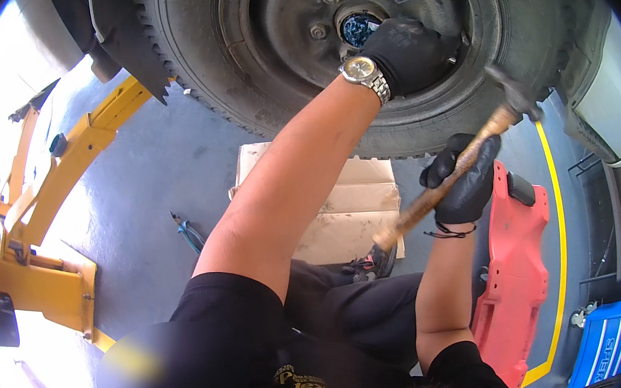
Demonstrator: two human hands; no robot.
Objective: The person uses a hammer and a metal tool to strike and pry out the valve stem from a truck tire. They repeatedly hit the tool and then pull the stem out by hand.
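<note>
A large tyre (196,61) on a dark steel wheel rim (286,51) fills the top of the view. Wheel nuts ring its open hub (359,29), and something shiny and bluish shows inside. My left hand (415,54), in a black glove, is curled at the lower right of the rim; what its fingers hold, if anything, is hidden. Lower and to the right, my gloved right hand (467,180) is closed around the wooden handle of a hammer (443,181). The hammer's metal head points up and right, in front of the tyre.
Flattened cardboard (352,224) lies on the grey floor below the wheel. Blue-handled pliers (191,234) rest to its left. A yellow lift arm (101,133) stands at left, a red creeper board (514,270) at right, and a blue box (611,347) at lower right.
</note>
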